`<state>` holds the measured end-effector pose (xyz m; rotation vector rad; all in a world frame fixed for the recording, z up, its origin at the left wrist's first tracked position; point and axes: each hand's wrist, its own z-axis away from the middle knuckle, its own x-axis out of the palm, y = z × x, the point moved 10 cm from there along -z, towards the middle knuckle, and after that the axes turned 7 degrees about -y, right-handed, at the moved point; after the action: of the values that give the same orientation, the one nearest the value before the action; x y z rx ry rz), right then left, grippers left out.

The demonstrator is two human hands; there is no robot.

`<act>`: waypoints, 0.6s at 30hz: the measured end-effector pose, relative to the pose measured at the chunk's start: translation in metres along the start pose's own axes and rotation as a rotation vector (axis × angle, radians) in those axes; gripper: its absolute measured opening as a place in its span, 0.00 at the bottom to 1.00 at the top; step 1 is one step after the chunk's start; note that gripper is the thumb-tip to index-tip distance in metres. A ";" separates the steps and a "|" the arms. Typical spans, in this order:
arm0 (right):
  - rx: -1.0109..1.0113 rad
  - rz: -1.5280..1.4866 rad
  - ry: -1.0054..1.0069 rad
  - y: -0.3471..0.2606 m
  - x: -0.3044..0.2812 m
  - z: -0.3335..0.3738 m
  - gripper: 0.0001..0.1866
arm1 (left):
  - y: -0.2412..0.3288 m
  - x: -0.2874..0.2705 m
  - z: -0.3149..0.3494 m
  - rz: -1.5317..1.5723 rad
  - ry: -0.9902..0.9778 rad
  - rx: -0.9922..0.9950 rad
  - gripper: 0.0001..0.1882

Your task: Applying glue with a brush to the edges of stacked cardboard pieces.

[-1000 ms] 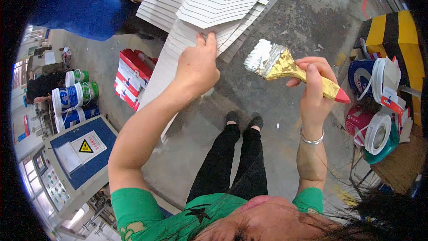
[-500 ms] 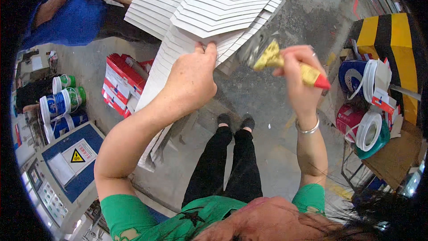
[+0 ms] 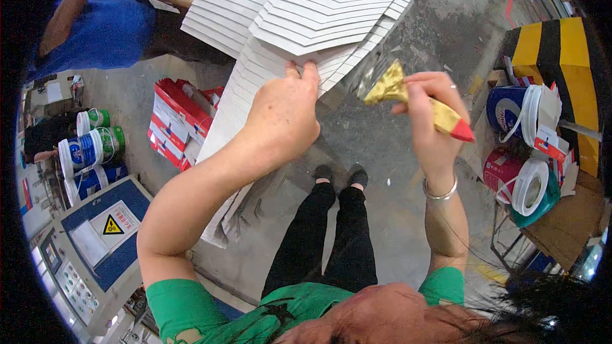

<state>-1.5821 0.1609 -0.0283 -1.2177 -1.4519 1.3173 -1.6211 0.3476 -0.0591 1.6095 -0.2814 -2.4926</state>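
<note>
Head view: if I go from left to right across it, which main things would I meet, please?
Blue-topped control cabinet, red-and-white cartons, left hand on the white sheets, right hand holding the paintbrush, crimson pail.

One fisheye view looks steeply down from the wearer's head [image 3: 382, 312]. The left hand [image 3: 282, 114] and right hand [image 3: 435, 114] are near it, across mid-frame; the floor [image 3: 405, 229] lies farther off.

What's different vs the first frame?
Brush turned: its white-coated face no longer shows, and the blurred bristles appear nearer the right edge of the white sheets. A co-worker's forearm has entered view, upper left. Unchanged: right hand gripping the brush, left hand's fingertips on the sheets.
</note>
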 end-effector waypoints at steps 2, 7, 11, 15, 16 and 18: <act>-0.094 0.197 -0.176 0.003 0.017 0.007 0.04 | -0.003 -0.002 0.000 -0.012 0.031 -0.001 0.27; -0.022 0.054 0.006 -0.009 0.000 0.000 0.03 | 0.004 -0.001 -0.001 -0.028 0.003 0.031 0.26; -0.155 0.218 -0.176 0.000 0.013 0.015 0.05 | 0.002 0.004 -0.003 -0.051 0.004 0.015 0.26; -0.066 0.056 0.016 -0.013 0.004 0.005 0.03 | 0.002 0.002 0.000 -0.052 0.023 0.032 0.26; -0.064 0.062 0.021 -0.009 0.002 0.004 0.03 | 0.004 -0.001 0.001 -0.056 0.056 0.053 0.26; -0.118 0.175 -0.150 0.002 0.012 0.005 0.04 | 0.005 0.001 0.000 -0.039 0.005 0.018 0.27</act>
<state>-1.5890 0.1718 -0.0311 -1.3733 -1.5763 1.4852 -1.6211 0.3428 -0.0590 1.6431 -0.2748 -2.5219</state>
